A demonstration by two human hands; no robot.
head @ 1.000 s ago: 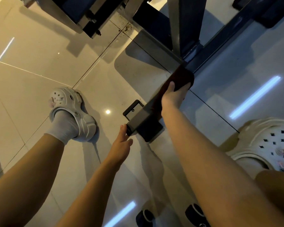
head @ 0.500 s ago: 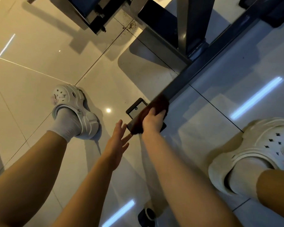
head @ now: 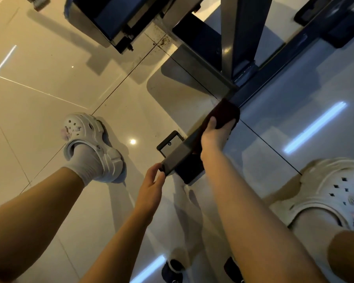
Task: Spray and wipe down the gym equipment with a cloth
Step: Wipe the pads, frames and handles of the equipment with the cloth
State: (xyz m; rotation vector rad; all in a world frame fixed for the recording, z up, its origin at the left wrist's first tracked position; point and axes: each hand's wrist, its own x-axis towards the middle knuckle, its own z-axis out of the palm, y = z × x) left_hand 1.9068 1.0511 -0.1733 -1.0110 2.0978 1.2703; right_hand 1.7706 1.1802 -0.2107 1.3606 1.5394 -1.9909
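Observation:
A dark metal base bar [head: 177, 156] of the gym machine runs along the floor from the middle of the view up to the blue upright frame [head: 243, 37]. My right hand [head: 215, 135] presses a dark brown cloth [head: 226, 113] onto the bar, near where it joins the upright, with the thumb and fingers wrapped over the cloth. My left hand [head: 151, 180] touches the near end of the bar with its fingertips. No spray bottle is in view.
White clogs are on my feet, the left shoe [head: 92, 144] left of the bar and the right shoe [head: 331, 195] at the right edge. A black foot plate [head: 168, 144] sits under the bar's end. More machine parts [head: 102, 19] stand at the top on the glossy tile floor.
My right hand slid the cloth back up the bar, from its near end toward the upright. My left hand came back against the bar's end.

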